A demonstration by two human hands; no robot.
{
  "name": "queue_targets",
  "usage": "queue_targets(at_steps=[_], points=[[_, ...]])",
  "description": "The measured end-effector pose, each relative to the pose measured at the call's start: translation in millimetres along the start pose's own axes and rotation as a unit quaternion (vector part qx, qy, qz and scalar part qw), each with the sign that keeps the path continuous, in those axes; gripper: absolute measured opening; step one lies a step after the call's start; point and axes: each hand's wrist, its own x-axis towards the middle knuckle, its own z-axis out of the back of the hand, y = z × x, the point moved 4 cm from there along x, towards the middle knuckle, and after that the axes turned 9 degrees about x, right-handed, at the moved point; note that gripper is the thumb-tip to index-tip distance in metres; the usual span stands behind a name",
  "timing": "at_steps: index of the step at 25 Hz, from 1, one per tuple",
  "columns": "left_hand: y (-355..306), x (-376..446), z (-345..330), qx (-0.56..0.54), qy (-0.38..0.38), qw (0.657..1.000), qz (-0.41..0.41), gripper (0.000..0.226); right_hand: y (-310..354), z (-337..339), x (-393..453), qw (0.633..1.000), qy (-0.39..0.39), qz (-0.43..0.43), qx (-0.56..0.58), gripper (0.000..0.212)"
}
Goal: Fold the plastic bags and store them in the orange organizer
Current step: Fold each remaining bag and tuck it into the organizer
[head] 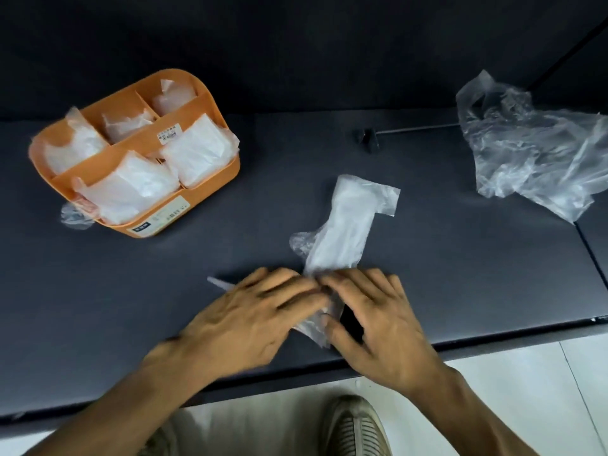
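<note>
A clear plastic bag (345, 225), folded into a long narrow strip, lies on the dark table, running from the middle toward the front edge. My left hand (250, 319) and my right hand (375, 319) both rest on its near end, fingers pressing and pinching the plastic between them. The orange organizer (210, 174) stands at the back left, and folded white bags fill its several compartments. A loose crumpled clear bag (533, 153) lies at the back right.
A small scrap of plastic (74, 213) sticks out beside the organizer's left corner. A thin metal rod with a dark clip (368, 138) lies along the back of the table. The table's front edge (493, 339) runs just behind my wrists, with my shoe (355, 426) below.
</note>
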Motion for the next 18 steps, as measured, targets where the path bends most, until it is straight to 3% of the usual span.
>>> queue_targets(at_steps=[5, 9, 13, 15, 18], points=[[29.3, -36.3, 21.6, 0.056, -0.130, 0.973, 0.183, 0.025, -7.3, -5.4, -0.2, 0.999, -0.015, 0.003, -0.047, 0.039], [13.1, -22.2, 40.8, 0.021, -0.187, 0.973, 0.130, 0.028, -5.5, -5.1, 3.6, 0.999, -0.019, 0.001, -0.043, 0.045], [-14.9, 5.1, 20.5, -0.083, -0.154, 0.978, 0.115, 0.016, -7.0, -3.4, 7.9, 0.999, -0.018, -0.007, -0.027, 0.059], [-15.1, 11.8, 5.0, -0.121, -0.103, 0.978, 0.132, 0.023, -8.8, -3.9, 7.2, 1.000, -0.008, -0.009, -0.009, 0.066], [-10.5, 10.9, -7.1, -0.138, -0.054, 0.980, 0.130, 0.021, -8.7, 1.6, 1.1, 0.998, -0.030, 0.000, 0.049, 0.056]])
